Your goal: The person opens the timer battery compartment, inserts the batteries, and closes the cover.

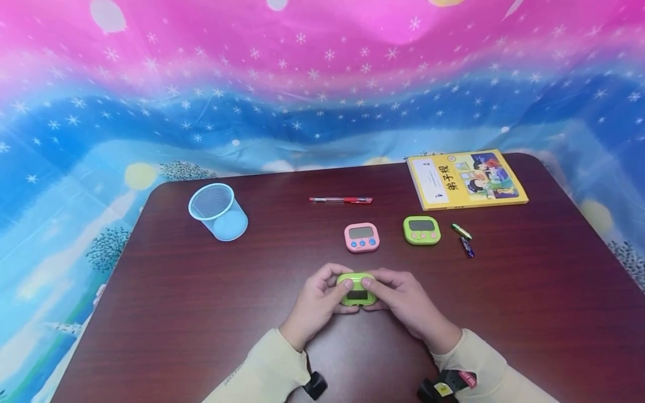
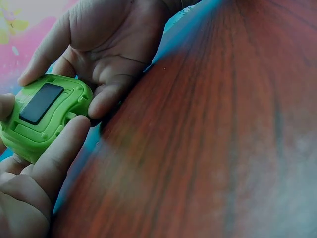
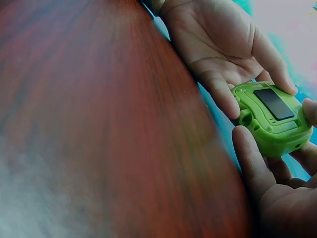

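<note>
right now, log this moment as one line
hands: both grip green timer | black panel: visible | beyond: pink timer, other green timer, red pen

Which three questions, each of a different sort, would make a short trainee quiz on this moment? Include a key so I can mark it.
1. Multiple choice: what do the left hand and the right hand hold together? A: a pen. B: a green timer. C: a book.
2. True or false: in the head view, the pink timer lies nearer the blue mesh cup than the other green timer does.
3. Count: in the head view, how many small batteries lie on the table?

Key: 1. B. 2. True. 3. Two.
</note>
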A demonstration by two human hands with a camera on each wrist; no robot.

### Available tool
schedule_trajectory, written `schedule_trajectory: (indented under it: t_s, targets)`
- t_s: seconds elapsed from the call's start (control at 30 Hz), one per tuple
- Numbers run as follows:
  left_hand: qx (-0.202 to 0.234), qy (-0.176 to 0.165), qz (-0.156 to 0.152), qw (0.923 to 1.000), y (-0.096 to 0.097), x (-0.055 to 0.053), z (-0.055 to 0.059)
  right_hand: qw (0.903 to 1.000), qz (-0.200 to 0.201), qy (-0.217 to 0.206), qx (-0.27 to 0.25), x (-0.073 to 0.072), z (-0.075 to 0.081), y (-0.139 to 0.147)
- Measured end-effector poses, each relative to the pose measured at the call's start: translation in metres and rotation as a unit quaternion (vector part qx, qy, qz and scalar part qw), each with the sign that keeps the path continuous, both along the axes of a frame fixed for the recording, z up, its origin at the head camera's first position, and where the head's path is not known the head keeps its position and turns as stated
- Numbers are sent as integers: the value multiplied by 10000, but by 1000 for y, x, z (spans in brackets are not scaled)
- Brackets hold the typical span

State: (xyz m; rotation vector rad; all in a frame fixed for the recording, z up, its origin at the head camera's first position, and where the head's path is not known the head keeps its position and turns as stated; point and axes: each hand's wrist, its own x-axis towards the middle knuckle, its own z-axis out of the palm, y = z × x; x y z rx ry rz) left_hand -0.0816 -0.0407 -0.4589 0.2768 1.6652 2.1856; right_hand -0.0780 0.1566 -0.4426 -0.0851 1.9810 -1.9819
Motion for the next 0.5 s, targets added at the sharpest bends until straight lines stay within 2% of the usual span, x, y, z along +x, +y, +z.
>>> schedule_trajectory:
  t_s: [0.07, 0.2, 0.33, 0.5]
  targets:
    - [-37, 23, 18, 10000, 0, 0, 0, 10000, -4, 31, 48, -1, -1, 1]
    - [-3, 60, 65, 10000, 0, 0, 1, 9977, -77, 469, 491, -3, -3, 4]
    - [-33, 23, -8, 10000, -2, -2, 1, 9894, -104, 1069, 981, -4, -3, 7]
    - [-489, -184, -171, 9985, -8, -5, 4, 9767, -186, 1754, 1220, -3, -1, 9]
